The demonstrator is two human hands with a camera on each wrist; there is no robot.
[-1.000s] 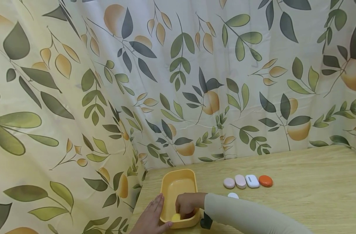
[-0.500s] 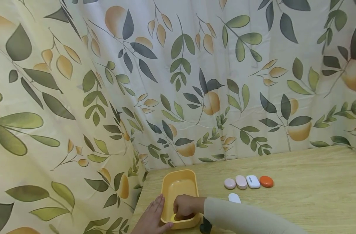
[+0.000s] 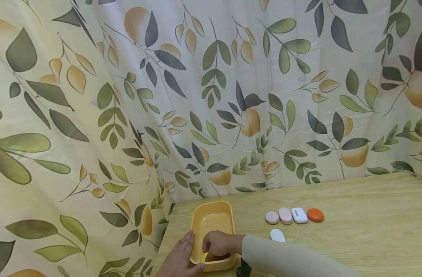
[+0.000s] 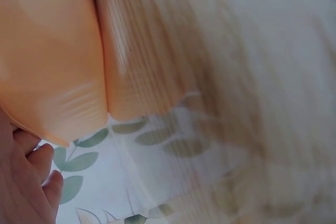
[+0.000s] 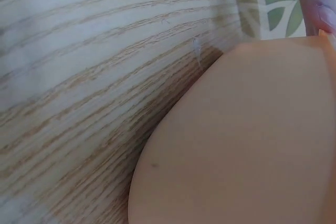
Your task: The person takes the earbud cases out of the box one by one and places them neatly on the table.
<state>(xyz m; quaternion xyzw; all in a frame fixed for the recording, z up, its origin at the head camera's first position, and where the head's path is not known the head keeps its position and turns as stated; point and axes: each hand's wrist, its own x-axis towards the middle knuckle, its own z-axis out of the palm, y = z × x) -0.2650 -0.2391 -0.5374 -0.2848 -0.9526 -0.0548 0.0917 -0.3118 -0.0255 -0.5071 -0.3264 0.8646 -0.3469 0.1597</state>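
Observation:
A deep yellow-orange plastic box [image 3: 231, 215] stands at the left of the table. My left hand [image 3: 179, 257] lies along its left wall with straight fingers, thumb at the near rim; in the left wrist view the fingers [image 4: 39, 156] touch the rim. Inside the near end of the box is my right hand [image 3: 218, 244], its fingers curled down onto a small rounded yellow thing [image 3: 204, 257]. Only an edge of that thing shows, so its kind is unclear. The right wrist view shows just the box's outer wall [image 5: 231, 140] and part of the left hand.
Right of the box, a row holds a pale pink round case [image 3: 272, 217], a pale pink oval case [image 3: 285, 216], a white case [image 3: 299, 215] and an orange oval case [image 3: 315, 215]. A white rounded thing [image 3: 277, 235] is partly behind the right sleeve [image 3: 283, 256]. Patterned curtains [image 3: 211, 96] border the table.
My right hand has shifted slightly left inside the box, and less of the yellow thing shows. More of the white rounded thing is uncovered by the sleeve. The left hand stays put.

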